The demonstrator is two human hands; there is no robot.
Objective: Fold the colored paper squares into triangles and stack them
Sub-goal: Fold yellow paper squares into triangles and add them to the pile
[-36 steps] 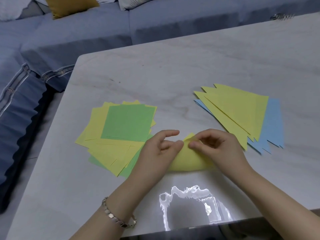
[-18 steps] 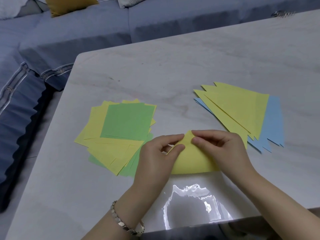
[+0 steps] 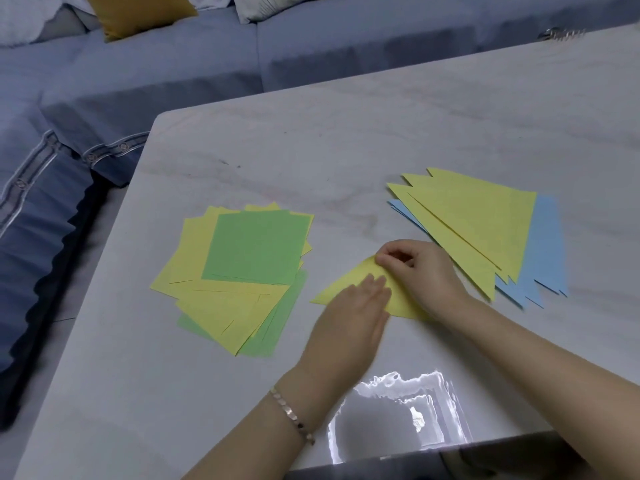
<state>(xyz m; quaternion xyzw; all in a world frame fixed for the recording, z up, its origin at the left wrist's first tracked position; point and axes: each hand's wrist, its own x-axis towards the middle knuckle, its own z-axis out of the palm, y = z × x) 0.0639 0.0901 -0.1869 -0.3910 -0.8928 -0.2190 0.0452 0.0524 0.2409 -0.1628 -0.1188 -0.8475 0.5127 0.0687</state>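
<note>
Yellow triangle (image 3: 329,295) lies on table (image 3: 346,150); left grip (image 3: 349,323) flat, pressing it; right grip (image 3: 422,271) pinches its apex.

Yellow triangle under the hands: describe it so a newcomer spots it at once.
On the marble table, find the gap between the pile of flat squares and the stack of folded triangles. The yellow triangle there lies alone, under the left hand and right hand.

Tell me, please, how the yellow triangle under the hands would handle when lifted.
Probably light and floppy: the yellow triangle is thin paper flat under the left hand. It may slide easily; the table looks glossy. Its fold might spring open once the right hand releases the tip.
</note>
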